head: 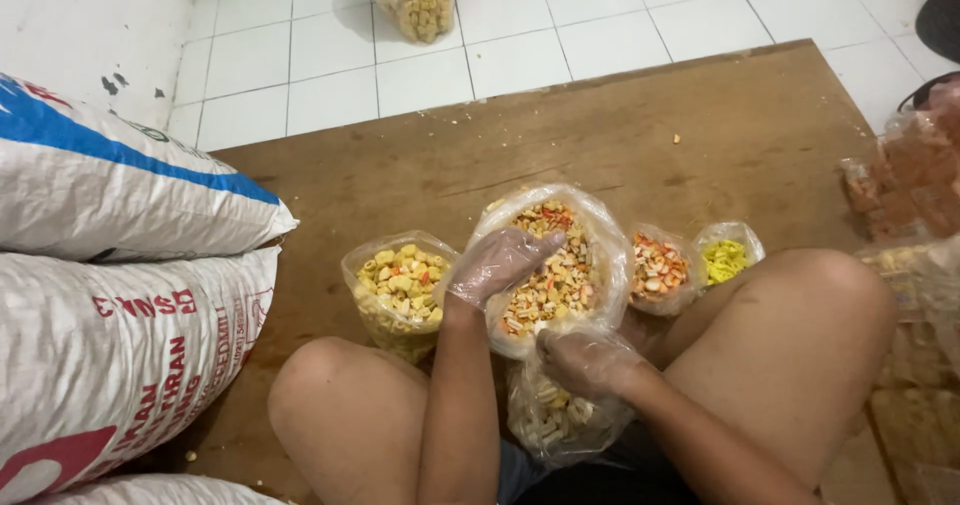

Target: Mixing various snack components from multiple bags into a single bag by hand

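I sit cross-legged on a brown wooden board [640,135]. My left hand [495,262], in a thin clear plastic glove, reaches into a large open plastic bag of mixed orange and cream snack pieces [590,227]. My right hand [583,359], also gloved, holds the top of a smaller clear bag [550,425] of pale pieces in my lap. An open bag of yellow pieces [398,285] stands left of the big bag. To the right stand a small bag of orange-white pieces [660,267] and a small bag of bright yellow pieces [726,257].
Large woven sacks [110,265] are stacked at the left. Clear bags of snacks [915,180] pile up at the right edge. White floor tiles [330,55] lie beyond the board, with another filled snack bag [418,0] at the top.
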